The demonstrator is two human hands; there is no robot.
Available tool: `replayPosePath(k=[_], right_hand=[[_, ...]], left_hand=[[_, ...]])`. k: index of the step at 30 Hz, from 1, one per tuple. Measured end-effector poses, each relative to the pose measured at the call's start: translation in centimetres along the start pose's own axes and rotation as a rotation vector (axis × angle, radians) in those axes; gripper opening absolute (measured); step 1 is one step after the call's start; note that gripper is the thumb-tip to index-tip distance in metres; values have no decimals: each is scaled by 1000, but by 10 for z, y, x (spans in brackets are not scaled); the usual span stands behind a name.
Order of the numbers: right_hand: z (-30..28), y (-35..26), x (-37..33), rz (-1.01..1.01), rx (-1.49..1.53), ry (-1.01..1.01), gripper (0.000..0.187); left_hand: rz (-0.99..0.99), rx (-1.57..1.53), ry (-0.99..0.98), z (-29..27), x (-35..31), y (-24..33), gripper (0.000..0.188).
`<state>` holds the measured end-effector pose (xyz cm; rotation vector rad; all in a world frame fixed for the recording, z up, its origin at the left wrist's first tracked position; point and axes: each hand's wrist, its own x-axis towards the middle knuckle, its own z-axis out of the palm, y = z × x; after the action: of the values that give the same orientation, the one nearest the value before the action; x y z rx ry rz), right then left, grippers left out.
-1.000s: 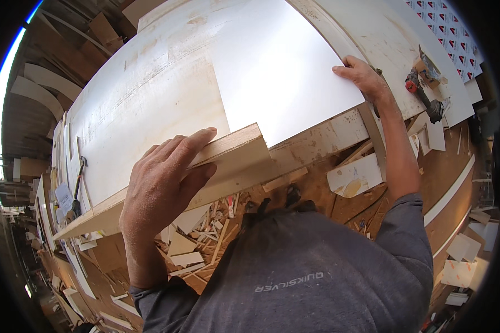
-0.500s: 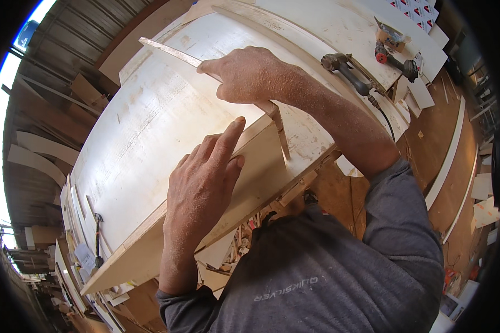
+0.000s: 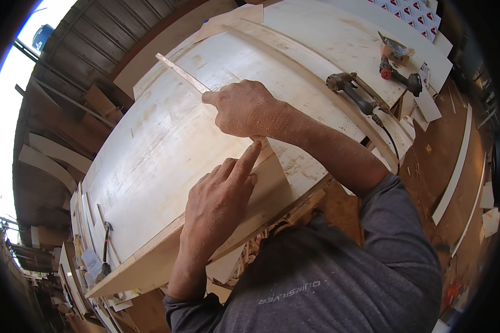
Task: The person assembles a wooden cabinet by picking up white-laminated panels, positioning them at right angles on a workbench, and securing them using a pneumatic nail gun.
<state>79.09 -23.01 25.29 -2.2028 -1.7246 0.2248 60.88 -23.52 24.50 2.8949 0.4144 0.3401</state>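
My right hand (image 3: 247, 108) is closed over a thin wooden strip (image 3: 180, 72), whose far end sticks out to the upper left. The strip lies against a large pale curved panel (image 3: 150, 172); its near part is hidden under the hand. Along the panel's near side runs an upright wooden board (image 3: 136, 271). My left hand (image 3: 219, 194) rests at this board's top edge with its fingers stretched out, and its index fingertip is by the corner near the strip's hidden end. Sawdust covers both hands.
To the right on the worktop lie a nail gun (image 3: 353, 94) with a hose, a cordless drill (image 3: 399, 76) and a small open box (image 3: 395, 53). A hammer (image 3: 106, 244) lies at the left. Long white strips (image 3: 455, 166) lie on the brown floor at right.
The strip and my right hand have come down flatter toward the panel and board corner. My left index fingertip has moved right, up to that corner. The whole view has shifted slightly.
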Motion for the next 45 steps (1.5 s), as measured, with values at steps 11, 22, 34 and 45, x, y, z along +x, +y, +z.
replayPosePath(k=[11, 22, 34, 45], right_hand=[[37, 47, -6, -122, 454, 293, 46], [303, 139, -160, 227, 863, 50, 47], [330, 130, -145, 219, 883, 189, 51], [331, 128, -149, 234, 847, 213, 49]], left_hand=[[-83, -56, -3, 4, 12, -4, 53], [-43, 20, 13, 12, 16, -1, 55], [-12, 81, 27, 15, 20, -7, 48], [-39, 94, 42, 17, 18, -5, 48]])
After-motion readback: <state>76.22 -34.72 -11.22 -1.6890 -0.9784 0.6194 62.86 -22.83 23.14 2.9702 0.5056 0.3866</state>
